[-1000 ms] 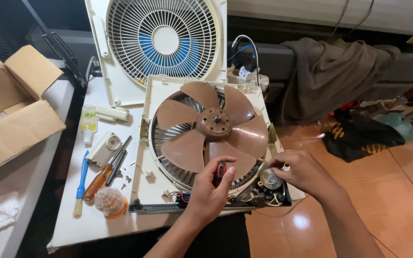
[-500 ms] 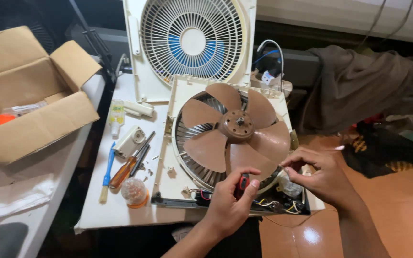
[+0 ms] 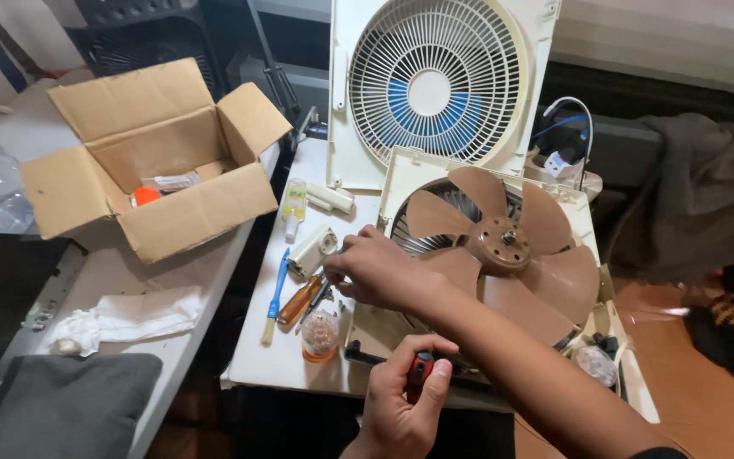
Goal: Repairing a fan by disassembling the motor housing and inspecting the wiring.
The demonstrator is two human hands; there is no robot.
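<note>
Fig.: Opened box fan flat on worktop, blades up for access.
L hand clamped on red-handled screwdriver; R hand crosses over, fingers curled at loose tools, grip unclear.

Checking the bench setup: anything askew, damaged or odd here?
The fan lies flat with its brown blades bare; its white grille is off, leaning upright behind. The right hand crosses over to the screwdrivers; the left hand holds a red-handled tool. No spill or breakage shows.
</note>
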